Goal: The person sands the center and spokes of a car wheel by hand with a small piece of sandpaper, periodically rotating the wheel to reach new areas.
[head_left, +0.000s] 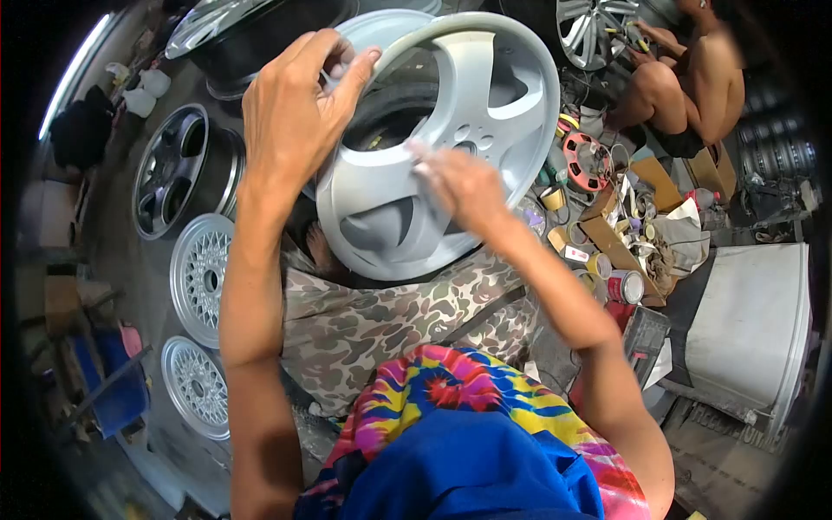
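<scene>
A grey spoked wheel rim stands tilted in front of my lap, above my camouflage trousers. At the rim's upper left edge is my left hand, its fingers curled over the edge and the thumb along it. My right hand lies against the face of the rim near its middle, blurred by motion. Its fingers are bent together at the spoke, and anything under them is too small or hidden to name. Through the rim's openings a dark tyre shows behind.
More rims stand at the left: a dark one and two silver mesh ones. At the right lie a red reel, cardboard boxes, tins and a pale panel. Another person squats at the upper right by a rim.
</scene>
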The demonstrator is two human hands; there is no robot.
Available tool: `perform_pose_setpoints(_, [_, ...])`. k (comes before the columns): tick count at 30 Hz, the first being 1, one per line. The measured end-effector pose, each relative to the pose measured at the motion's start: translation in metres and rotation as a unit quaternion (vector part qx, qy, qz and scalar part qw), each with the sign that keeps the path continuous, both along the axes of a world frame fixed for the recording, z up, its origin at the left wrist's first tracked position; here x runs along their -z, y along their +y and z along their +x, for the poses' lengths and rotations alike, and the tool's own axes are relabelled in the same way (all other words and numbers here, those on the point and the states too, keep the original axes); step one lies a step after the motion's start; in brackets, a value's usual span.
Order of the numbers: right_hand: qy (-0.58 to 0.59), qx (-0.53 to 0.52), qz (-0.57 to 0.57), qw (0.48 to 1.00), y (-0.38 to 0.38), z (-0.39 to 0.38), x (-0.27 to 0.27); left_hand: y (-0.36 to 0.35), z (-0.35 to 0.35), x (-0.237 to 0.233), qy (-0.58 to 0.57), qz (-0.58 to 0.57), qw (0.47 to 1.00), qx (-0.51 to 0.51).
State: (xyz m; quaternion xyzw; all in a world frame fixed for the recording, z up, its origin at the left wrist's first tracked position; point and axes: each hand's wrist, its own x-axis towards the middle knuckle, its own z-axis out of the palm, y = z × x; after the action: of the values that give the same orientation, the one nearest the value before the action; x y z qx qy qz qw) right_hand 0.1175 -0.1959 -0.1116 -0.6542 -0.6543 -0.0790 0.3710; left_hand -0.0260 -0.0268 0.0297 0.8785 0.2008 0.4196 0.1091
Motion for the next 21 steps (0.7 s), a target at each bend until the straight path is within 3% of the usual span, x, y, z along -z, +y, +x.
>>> perform_pose_setpoints(3, [-0.244, -0.027, 0.008, 0.969, 0.005, 0.086, 0.008, 0.007, 0.003, 0.01, 0.008, 0.012, 1.0, 0.01])
perform_pose_setpoints(6, [-0.336, -0.002, 0.073, 0.939, 0.031, 0.12, -0.031, 0.006, 0.004, 0.01, 0.063, -0.013, 0.998, -0.014])
perform_pose_setpoints(10, [-0.312, -0.017, 0.102, 0.944, 0.042, 0.107, -0.031, 0.014, 0.006, 0.017, 0.106, -0.016, 0.993, -0.039])
perform_pose_setpoints(14, [-0.031, 0.058, 0.084, 0.994, 0.012, 0.029, 0.055, 0.017, 0.009, 0.018, 0.128, -0.019, 0.991, -0.042])
perform_pose_setpoints(17, [0.166, 0.088, 0.117, 0.975, 0.019, -0.033, 0.06, 0.017, 0.012, 0.02, 0.132, -0.009, 0.991, -0.032])
perform_pose_setpoints(19, [0.142, 0.083, 0.126, 0.978, 0.02, -0.03, 0.059, 0.019, 0.013, 0.016, 0.136, -0.005, 0.99, -0.031])
perform_pose_setpoints(21, [-0.069, 0.068, 0.097, 0.991, 0.01, 0.015, 0.053, 0.018, 0.013, 0.017, 0.135, -0.002, 0.991, -0.026])
